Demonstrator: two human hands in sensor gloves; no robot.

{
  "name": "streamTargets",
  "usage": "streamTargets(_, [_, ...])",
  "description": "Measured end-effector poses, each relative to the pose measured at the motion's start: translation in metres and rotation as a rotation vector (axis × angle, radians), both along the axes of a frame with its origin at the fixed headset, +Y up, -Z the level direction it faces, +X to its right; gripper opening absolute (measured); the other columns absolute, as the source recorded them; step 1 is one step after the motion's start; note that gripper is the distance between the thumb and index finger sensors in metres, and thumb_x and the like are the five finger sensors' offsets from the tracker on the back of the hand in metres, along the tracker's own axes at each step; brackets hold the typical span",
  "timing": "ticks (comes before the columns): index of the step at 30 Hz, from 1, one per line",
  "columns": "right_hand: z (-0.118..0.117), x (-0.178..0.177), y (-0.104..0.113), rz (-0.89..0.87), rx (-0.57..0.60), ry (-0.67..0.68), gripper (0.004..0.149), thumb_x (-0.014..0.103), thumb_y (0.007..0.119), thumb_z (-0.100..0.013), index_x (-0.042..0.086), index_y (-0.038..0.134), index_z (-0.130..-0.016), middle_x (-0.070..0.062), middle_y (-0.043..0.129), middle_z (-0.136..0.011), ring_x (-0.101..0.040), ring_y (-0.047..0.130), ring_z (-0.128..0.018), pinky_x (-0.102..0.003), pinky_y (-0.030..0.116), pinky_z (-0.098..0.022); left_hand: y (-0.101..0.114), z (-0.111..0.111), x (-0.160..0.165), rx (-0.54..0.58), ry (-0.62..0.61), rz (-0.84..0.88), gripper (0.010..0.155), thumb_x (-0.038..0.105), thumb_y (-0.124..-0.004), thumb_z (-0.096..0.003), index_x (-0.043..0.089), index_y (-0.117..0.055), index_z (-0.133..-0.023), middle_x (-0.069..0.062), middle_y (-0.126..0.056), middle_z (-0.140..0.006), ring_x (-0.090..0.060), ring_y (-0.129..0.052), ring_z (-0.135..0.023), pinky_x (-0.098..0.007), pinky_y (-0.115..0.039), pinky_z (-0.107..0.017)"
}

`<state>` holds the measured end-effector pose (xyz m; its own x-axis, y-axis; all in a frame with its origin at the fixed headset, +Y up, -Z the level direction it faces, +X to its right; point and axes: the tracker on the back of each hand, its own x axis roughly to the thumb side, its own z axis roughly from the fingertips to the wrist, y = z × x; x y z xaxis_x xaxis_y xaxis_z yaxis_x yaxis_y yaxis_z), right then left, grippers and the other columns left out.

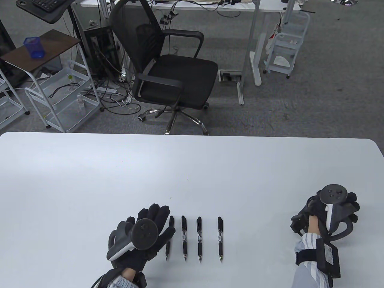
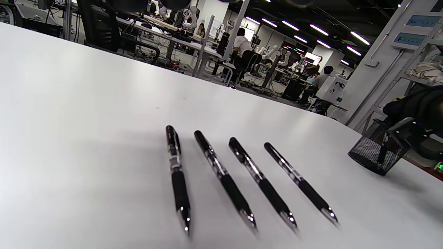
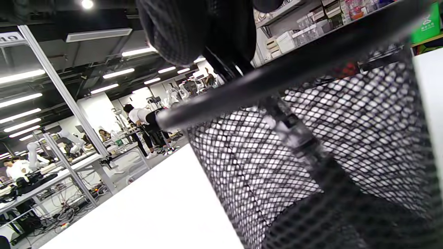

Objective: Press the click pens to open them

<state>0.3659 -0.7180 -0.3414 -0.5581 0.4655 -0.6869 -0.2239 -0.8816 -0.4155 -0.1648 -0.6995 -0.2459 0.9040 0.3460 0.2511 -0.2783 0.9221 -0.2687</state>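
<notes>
Four black click pens lie side by side near the table's front edge, tips toward me: (image 1: 169,237), (image 1: 184,237), (image 1: 199,238), (image 1: 220,238). In the left wrist view all four show uncovered, the leftmost (image 2: 177,173) through the rightmost (image 2: 297,176). My left hand (image 1: 154,217) is spread open and empty just left of the leftmost pen, partly over it. My right hand (image 1: 312,216) sits far right over a black mesh pen cup (image 2: 379,152). In the right wrist view its fingers (image 3: 193,31) hang above the cup rim (image 3: 277,83), and a pen (image 3: 297,138) leans inside. Whether the fingers hold that pen is hidden.
The white table (image 1: 192,168) stretches bare behind the pens. A black office chair (image 1: 168,69) and wire carts (image 1: 60,99) stand on the floor past the far edge.
</notes>
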Motion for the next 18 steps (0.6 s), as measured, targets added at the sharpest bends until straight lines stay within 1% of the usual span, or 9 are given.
streamTargets(5, [0.007,-0.01,0.017,0.03,0.033,0.036,0.047,0.022,0.08,-0.059,-0.014,0.08,-0.09,-0.035,0.042,-0.116,-0.06,0.048,-0.102,-0.081,0.032,-0.066,0.0,0.001,0.002,0.001,-0.011,0.003,0.068,0.058,-0.047,-0.0719,0.023,-0.029,-0.127,-0.022,-0.03,-0.132,-0.057,-0.038,-0.116,-0.079,-0.032,-0.076])
streamTargets(9, [0.013,-0.029,0.04,0.109,0.058,0.088,0.048,0.023,0.08,-0.059,-0.013,0.078,-0.091,-0.035,0.045,-0.116,-0.059,0.055,-0.101,-0.081,0.033,-0.066,0.0,0.002,0.004,-0.001,-0.025,0.016,0.068,0.058,-0.047,-0.0719,0.023,-0.029,-0.127,-0.022,-0.03,-0.132,-0.057,-0.038,-0.116,-0.079,-0.032,-0.076])
streamTargets(13, [0.022,-0.057,0.072,0.207,0.109,0.183,0.048,0.023,0.08,-0.059,-0.012,0.078,-0.092,-0.034,0.047,-0.116,-0.058,0.061,-0.099,-0.08,0.036,-0.066,0.0,0.003,0.004,0.001,-0.038,0.029,0.068,0.058,-0.047,-0.0719,0.023,-0.028,-0.127,-0.022,-0.03,-0.132,-0.057,-0.038,-0.116,-0.079,-0.032,-0.076])
streamTargets(16, [0.032,-0.081,0.096,0.249,0.162,0.256,0.048,0.023,0.079,-0.06,-0.012,0.078,-0.092,-0.034,0.049,-0.115,-0.056,0.066,-0.097,-0.08,0.038,-0.066,0.0,0.004,0.004,-0.001,-0.045,0.043,0.067,0.058,-0.047,-0.072,0.023,-0.029,-0.127,-0.022,-0.03,-0.132,-0.057,-0.038,-0.116,-0.079,-0.032,-0.076])
streamTargets(18, [0.04,-0.096,0.111,0.275,0.202,0.3,0.048,0.023,0.079,-0.059,-0.013,0.078,-0.091,-0.034,0.051,-0.114,-0.053,0.072,-0.095,-0.079,0.039,-0.066,0.0,0.006,0.005,0.0,-0.05,0.045,0.067,0.058,-0.047,-0.072,0.023,-0.028,-0.127,-0.022,-0.03,-0.132,-0.057,-0.038,-0.117,-0.079,-0.032,-0.076])
